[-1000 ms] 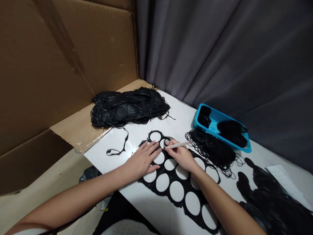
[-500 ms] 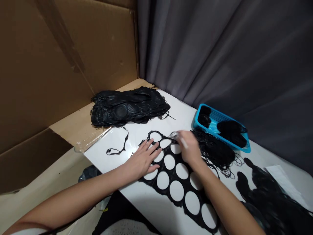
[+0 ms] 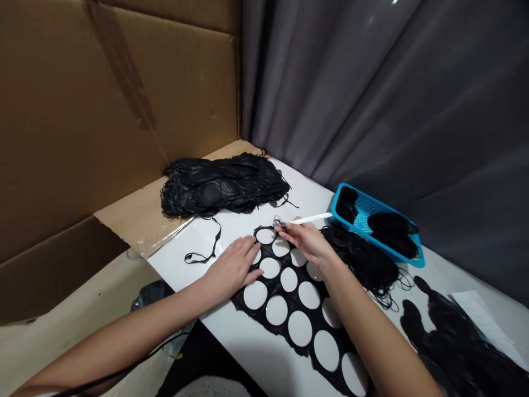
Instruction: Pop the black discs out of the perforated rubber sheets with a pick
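Observation:
A black sheet with rows of round holes point(image 3: 281, 298) lies on the white table. My left hand point(image 3: 235, 262) rests on its left edge, palm down and fingers stretched out. Fingers closed, my right hand point(image 3: 308, 240) is at the sheet's far end and grips a slim white-handled tool point(image 3: 316, 218). The handle points to the right; its small tip, too small to identify, points left beside the top hole. Thin black loops point(image 3: 277, 221) show near that tip. Right of the hand lies a heap of thin black rings point(image 3: 363, 262).
A blue basket point(image 3: 417, 255) holding black pieces stands at the right. A thick stack of black sheets point(image 3: 225, 184) sits at the back on cardboard point(image 3: 136, 220). One black strip point(image 3: 212, 242) lies left. Black flat pieces point(image 3: 450, 331) and white paper point(image 3: 483, 320) lie at right.
My right hand has moved slightly left along the sheet's far end, and the white tool now points its handle right. My left hand stays on the sheet. The view has shifted slightly.

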`<state>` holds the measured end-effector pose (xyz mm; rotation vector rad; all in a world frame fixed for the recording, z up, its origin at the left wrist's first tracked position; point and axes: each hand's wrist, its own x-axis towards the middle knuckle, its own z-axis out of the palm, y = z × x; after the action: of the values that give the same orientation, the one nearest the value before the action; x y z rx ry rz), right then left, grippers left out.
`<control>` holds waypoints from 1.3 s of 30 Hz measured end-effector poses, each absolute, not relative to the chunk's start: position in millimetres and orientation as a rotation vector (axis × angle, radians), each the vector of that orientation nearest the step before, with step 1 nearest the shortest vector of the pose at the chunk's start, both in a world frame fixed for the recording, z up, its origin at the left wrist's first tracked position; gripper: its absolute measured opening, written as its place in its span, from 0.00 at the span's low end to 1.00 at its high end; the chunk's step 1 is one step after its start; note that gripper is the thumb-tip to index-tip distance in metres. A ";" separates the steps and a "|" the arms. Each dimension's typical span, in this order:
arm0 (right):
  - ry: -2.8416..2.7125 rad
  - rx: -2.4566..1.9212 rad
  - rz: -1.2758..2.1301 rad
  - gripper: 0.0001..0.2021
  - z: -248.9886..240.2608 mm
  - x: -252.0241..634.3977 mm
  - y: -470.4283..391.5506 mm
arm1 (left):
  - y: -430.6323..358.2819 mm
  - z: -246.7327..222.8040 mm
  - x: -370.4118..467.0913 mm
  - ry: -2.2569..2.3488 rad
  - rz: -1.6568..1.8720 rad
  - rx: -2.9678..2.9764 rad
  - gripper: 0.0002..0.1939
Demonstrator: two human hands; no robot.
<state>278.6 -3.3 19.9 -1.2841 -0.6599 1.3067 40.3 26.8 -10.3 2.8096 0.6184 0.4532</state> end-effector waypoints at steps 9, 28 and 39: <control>-1.329 -1.551 1.023 0.10 5.3 243.0 -14.7 | 29.6 -20.8 34.4 0.615 0.442 2.884 0.30; -1.970 -1.634 0.361 0.09 -4.5 226.5 -23.2 | 29.9 -19.3 37.1 0.607 0.438 2.873 0.29; -0.692 -1.565 0.670 0.11 39.0 334.0 17.0 | 32.4 -17.8 36.1 0.703 0.500 2.917 0.30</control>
<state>334.0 17.0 39.0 -1.5650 -0.6924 0.6703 36.1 32.4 -17.8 2.9172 0.7032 0.4996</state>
